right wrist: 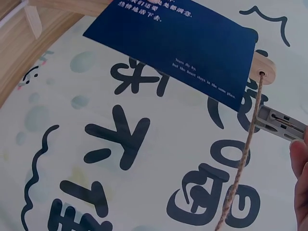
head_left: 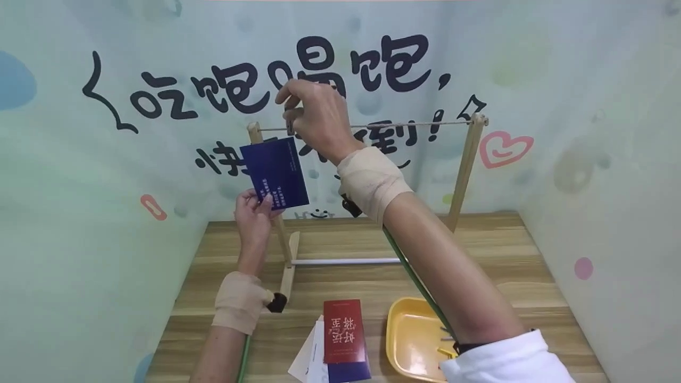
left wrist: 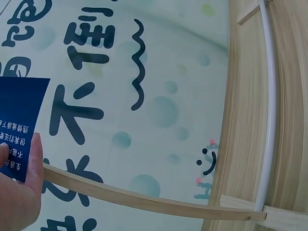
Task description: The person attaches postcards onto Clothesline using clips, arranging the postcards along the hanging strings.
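Observation:
My left hand (head_left: 252,217) pinches a dark blue card (head_left: 276,173) with white print by its lower left corner. The card is tilted, and its top edge lies just below the string (head_left: 415,124) near the left post. Above it, my right hand (head_left: 322,117) holds a grey clothespin (right wrist: 280,123) by its rear end. In the right wrist view the clothespin's tip is right at the string, a little away from the card's corner. Only part of the card shows in the left wrist view, with the thumb lying over its face.
The string runs between two wooden posts (head_left: 464,175) joined low down by a white rod (head_left: 346,261). On the wooden table (head_left: 213,298) lie a red card (head_left: 343,327) over several others and a yellow tray (head_left: 409,340) holding small coloured pieces. A printed backdrop stands behind.

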Demonstrator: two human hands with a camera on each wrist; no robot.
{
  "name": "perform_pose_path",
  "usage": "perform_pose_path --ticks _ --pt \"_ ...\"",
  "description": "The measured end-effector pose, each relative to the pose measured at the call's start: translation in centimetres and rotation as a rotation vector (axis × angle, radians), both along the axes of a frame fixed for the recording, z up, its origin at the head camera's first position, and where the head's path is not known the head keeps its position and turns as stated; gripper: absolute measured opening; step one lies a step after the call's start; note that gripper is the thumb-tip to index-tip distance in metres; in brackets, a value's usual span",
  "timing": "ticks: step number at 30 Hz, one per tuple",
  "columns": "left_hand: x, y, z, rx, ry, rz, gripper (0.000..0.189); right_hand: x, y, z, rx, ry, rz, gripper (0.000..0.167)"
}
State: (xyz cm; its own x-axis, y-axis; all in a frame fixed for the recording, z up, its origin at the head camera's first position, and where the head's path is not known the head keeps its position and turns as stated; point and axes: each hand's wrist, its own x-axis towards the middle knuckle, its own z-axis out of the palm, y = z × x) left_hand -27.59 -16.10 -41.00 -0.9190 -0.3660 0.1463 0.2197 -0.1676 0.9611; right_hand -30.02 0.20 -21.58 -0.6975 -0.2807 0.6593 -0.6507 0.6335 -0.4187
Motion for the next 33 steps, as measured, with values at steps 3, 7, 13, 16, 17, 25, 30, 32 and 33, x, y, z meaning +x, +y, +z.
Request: perform_pose_path --ticks 3,7,13,16,17,25,30,32,33 --pt "-0.3 0.1 0.1 0.011 0.006 -0.012 0.018 -0.2 -0.1 -0.3 -0.004 0.012 -0.009 0.019" --pt "-0.4 0.0 0.1 0.012 0.006 -0.011 0.017 -0.6 -0.4 -0.5 -0.001 -0.013 -0.020 0.020" --pt "-0.3 0.2 0.1 0.004 0.010 -0.005 0.018 -1.1 -0.5 -0.9 0.007 -0.096 -0.028 0.022" --pt "-0.3 0.2 0.0 0.017 0.014 -0.001 0.019 -1.3 -0.6 -1.0 0.011 -0.128 -0.014 0.021" --pt "-0.2 0.2 -0.1 0.024 0.016 -0.004 0.019 -1.4 -0.6 -1.1 0.014 -0.139 -0.008 0.021" --pt "0.0 0.3 -0.2 0.075 0.061 -0.023 0.020 -1.3 -0.7 -1.2 0.035 -0.201 0.006 0.019" --pt "0.0 0.5 -0.1 0.069 0.053 -0.025 0.020 -1.4 -0.7 -1.1 0.085 -0.247 -0.001 0.024" --pt "0.0 0.5 -0.1 0.085 0.058 -0.025 0.020 -1.4 -0.6 -1.1 0.100 -0.270 -0.002 0.030" --pt "0.0 0.6 0.0 0.100 0.064 -0.026 0.020 -1.4 -0.6 -1.0 0.105 -0.282 -0.003 0.033"
